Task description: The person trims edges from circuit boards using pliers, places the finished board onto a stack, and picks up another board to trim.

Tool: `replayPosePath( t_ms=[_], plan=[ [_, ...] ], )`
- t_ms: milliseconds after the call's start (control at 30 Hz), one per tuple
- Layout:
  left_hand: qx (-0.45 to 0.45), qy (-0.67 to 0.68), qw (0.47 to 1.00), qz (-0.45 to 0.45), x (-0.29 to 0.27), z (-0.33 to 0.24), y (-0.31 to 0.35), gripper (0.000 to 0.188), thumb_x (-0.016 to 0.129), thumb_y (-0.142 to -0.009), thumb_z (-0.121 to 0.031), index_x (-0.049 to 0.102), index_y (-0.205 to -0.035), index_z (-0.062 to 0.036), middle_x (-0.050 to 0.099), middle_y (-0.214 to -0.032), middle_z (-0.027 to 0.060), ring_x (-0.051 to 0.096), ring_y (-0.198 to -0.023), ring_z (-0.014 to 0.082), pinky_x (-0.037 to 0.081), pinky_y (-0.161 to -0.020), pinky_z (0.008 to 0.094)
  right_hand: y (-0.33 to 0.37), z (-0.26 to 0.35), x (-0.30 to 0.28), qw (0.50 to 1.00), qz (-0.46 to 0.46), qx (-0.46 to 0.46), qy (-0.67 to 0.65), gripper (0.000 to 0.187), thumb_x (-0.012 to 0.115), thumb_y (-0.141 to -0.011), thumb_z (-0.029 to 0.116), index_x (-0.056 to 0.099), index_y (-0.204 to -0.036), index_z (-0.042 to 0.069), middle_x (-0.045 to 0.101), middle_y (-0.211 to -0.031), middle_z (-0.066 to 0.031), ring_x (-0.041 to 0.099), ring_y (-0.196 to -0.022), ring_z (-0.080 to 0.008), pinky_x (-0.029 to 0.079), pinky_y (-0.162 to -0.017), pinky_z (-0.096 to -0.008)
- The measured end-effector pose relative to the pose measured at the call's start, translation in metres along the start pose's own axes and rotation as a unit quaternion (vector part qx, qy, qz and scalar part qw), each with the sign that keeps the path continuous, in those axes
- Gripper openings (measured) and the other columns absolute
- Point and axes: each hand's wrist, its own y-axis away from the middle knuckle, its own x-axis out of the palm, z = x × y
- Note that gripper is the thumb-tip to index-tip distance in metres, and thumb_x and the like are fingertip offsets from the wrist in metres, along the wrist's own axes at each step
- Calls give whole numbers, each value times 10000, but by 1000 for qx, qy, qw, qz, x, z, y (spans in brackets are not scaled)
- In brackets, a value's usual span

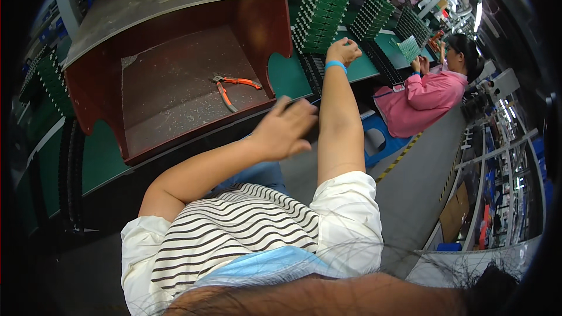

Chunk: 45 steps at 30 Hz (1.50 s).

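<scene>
My right hand (344,52), with a blue band on the wrist, reaches out beside a tall stack of green circuit boards (322,17). Its fingers are curled closed; what they hold, if anything, is too small to make out. In front of the box's right corner, my left hand (285,129) is slightly blurred, its fingers stretched out and the thumb apart, with nothing in it. Cutting pliers (243,82) with orange handles lie spread inside the dark red box (175,73), among small pale scraps.
Black slotted racks (312,73) stand on the green bench (287,76). More board stacks (373,16) line its far right, and others (54,85) its left. A co-worker in pink (430,96) sits at right, handling a green board (409,48). A blue stool (380,139) stands nearby.
</scene>
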Motion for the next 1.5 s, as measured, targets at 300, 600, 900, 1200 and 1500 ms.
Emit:
replayPosePath(
  t_ms=[300,600,900,1200,1500],
  plan=[
    [-7,125,981,-146,-77,3,51,390,655,-908,-343,662,-1192,-77,591,-1337,139,538,-1272,331,349,-1094,523,61,76,-114,844,-161,-510,-46,197,530,-885,-17,632,-1052,6,639,-986,-112,610,-722,-231,537,-650,-354],
    [-140,-211,792,-555,-291,81,179,422,554,-820,-116,542,-1236,-45,493,-1298,205,474,-1171,327,415,-1011,420,256,69,-184,662,458,-279,-524,263,502,-917,31,591,-671,14,594,-653,-79,483,-592,-189,416,-607,-289],
    [-633,-303,609,-369,-378,295,342,1076,799,-708,-588,278,-1528,-126,301,-1539,228,350,-1392,406,340,-1111,484,303,70,-152,633,670,-74,-382,324,576,-977,127,601,-666,41,591,-648,-44,474,-566,-95,384,-550,-216],
    [-615,-247,676,-323,-374,330,346,1242,875,-618,-557,198,-1558,-109,422,-1452,295,496,-1276,442,417,-1060,504,305,51,-145,619,672,-66,-402,256,565,-1002,150,628,-791,19,616,-709,-44,483,-573,-103,411,-561,-219],
    [-516,-139,693,-485,-402,303,390,1100,884,-717,-378,247,-1517,29,519,-1371,264,568,-1196,348,462,-1015,423,261,185,-226,348,640,-69,-682,679,489,-934,698,638,-933,36,502,-1138,-153,515,-895,-215,486,-728,-317]
  ],
)
